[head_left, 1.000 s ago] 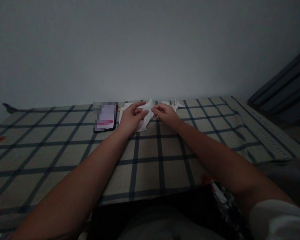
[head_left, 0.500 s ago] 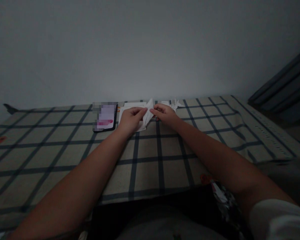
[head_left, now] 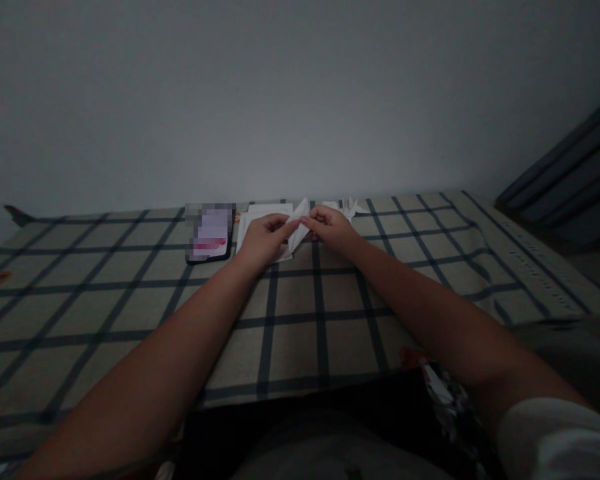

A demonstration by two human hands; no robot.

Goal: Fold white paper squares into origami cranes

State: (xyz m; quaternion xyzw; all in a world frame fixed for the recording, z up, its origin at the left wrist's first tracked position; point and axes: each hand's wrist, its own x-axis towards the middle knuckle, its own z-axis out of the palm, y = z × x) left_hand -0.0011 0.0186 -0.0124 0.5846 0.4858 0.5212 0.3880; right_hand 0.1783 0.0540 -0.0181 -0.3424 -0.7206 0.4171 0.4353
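Between my two hands is a folded piece of white paper (head_left: 298,230), narrow and pointed at its top and bottom. My left hand (head_left: 266,237) pinches its left side, thumb toward the middle. From the other side my right hand (head_left: 330,225) grips it between thumb and curled fingers. Under and beside my left hand lie white paper sheets (head_left: 247,220), partly hidden by the hand. Just behind my right hand sits a folded white paper figure with pointed tips (head_left: 351,209).
A phone (head_left: 213,233) with a lit, partly blurred screen lies left of the sheets. The table has a checked cloth (head_left: 295,333) and stands against a pale wall (head_left: 300,100). A dark curtain (head_left: 575,173) hangs at the right.
The folded paper has turned slightly and looks narrower and flatter between my fingers. My left thumb and right fingers have shifted a little on it; the other things stay in place.
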